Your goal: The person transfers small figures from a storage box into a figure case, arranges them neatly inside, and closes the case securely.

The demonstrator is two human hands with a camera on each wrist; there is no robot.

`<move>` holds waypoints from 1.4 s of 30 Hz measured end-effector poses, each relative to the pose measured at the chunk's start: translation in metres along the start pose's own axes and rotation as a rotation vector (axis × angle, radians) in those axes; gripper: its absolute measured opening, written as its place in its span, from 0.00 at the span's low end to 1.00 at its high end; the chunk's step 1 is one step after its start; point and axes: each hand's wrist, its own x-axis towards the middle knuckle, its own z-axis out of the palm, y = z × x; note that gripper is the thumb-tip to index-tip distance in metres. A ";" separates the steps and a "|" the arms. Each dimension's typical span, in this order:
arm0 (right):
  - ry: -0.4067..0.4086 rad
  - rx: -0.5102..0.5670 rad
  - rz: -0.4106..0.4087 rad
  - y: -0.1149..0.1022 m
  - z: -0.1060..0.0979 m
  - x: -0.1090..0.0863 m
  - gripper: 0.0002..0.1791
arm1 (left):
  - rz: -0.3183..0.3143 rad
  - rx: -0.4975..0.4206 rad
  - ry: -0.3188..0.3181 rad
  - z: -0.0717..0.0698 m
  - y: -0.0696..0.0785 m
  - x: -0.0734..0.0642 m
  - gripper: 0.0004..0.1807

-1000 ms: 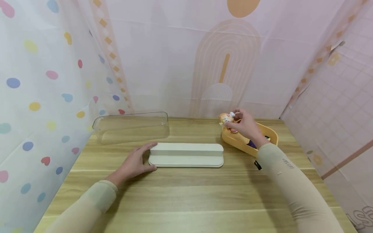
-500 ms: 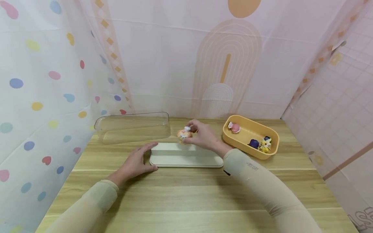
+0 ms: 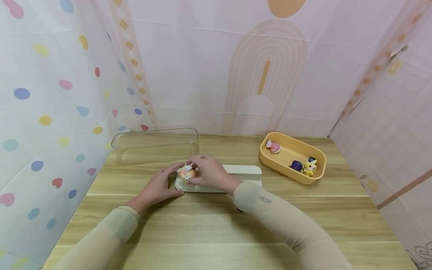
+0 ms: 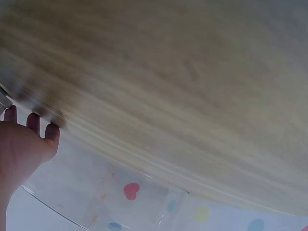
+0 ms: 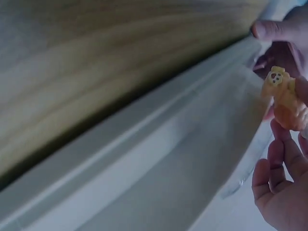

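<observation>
A small orange-and-white figurine (image 3: pixel 186 173) is pinched between the thumb and fingers of my right hand (image 3: pixel 212 174), over the left end of a cream two-step display base (image 3: pixel 243 171). In the right wrist view the figurine (image 5: pixel 288 108) hangs close over the step, its orange back and a small face-like mark showing. My left hand (image 3: pixel 156 189) holds the base's left end, thumb at the front corner and fingers at the back corner. The left wrist view shows only part of that left hand (image 4: pixel 26 144). My right hand and forearm hide the middle of the base.
A yellow tray (image 3: pixel 287 170) at the back right holds a pink figurine (image 3: pixel 275 147), a yellow figurine (image 3: pixel 308 168) and dark blue pieces (image 3: pixel 296 166). Behind my left hand lies a clear plastic cover (image 3: pixel 155 148). Fabric curtains (image 3: pixel 189 75) stand behind the wooden table (image 3: pixel 202 232).
My right hand has carried the orange figurine from the yellow tray leftward to the left end of the base. My left hand has stayed at that end.
</observation>
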 end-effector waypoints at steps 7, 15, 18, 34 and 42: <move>0.023 -0.150 -0.039 -0.007 0.014 -0.001 0.30 | -0.025 0.011 -0.003 0.001 0.000 0.000 0.56; 0.068 -0.221 -0.068 -0.009 0.022 -0.003 0.29 | -0.048 0.001 -0.013 0.000 0.000 -0.002 0.56; 0.064 -0.236 -0.065 -0.009 0.022 -0.005 0.29 | -0.044 0.000 -0.009 0.000 0.001 -0.002 0.56; -0.015 -0.235 -0.003 -0.008 0.021 -0.009 0.44 | -0.014 0.002 -0.001 0.000 0.002 -0.002 0.55; -0.045 -0.168 0.050 0.004 0.000 -0.018 0.46 | -0.032 0.016 -0.006 -0.001 0.003 -0.003 0.56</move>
